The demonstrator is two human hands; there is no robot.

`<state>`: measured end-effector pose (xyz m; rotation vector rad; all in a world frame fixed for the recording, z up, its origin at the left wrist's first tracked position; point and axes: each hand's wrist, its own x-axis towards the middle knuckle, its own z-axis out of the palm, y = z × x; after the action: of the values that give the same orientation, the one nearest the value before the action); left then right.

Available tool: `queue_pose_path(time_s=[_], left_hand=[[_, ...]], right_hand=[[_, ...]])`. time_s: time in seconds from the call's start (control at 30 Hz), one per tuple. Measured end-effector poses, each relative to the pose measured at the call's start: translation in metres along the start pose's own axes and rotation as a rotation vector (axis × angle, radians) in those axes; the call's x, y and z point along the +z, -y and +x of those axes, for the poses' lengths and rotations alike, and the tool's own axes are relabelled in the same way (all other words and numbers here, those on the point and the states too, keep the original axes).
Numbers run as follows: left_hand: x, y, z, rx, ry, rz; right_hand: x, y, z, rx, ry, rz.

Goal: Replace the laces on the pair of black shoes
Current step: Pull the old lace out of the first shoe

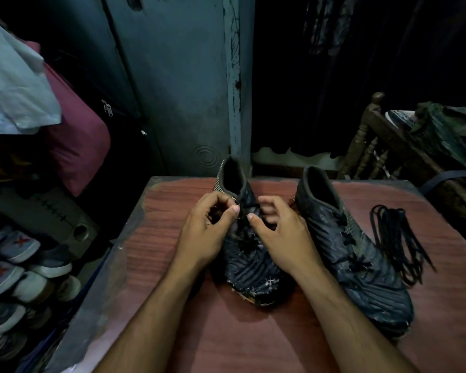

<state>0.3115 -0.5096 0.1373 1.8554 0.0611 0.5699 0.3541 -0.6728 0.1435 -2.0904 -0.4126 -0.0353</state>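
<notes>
Fingers of the left hand and right hand pinch the lace atop the left shoe, mid-table. Unlacing looks under way; next comes easing it out. Right shoe crowds close, spare laces beyond; open room lies nearer the person.

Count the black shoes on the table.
2. One black shoe at the table's middle, with the left hand and right hand at its laces; the other black shoe to its right, beside loose black laces.
</notes>
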Motion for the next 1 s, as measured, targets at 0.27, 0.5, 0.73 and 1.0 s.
queue_pose_path(time_s=[0.27,0.5,0.73,1.0], left_hand=[[0.003,-0.01,-0.005,0.115,-0.185,0.41],[0.008,-0.02,-0.008,-0.026,-0.127,0.178],[0.005,-0.018,-0.008,-0.069,0.034,-0.032],[-0.004,-0.016,-0.004,-0.095,0.016,-0.067]], right_hand=[[0.004,-0.006,0.0,-0.042,0.096,-0.058],[0.007,-0.002,-0.003,-0.282,-0.106,-0.104],[0.013,0.002,0.002,-0.031,0.011,0.43],[0.012,0.004,0.001,0.038,0.074,0.625]])
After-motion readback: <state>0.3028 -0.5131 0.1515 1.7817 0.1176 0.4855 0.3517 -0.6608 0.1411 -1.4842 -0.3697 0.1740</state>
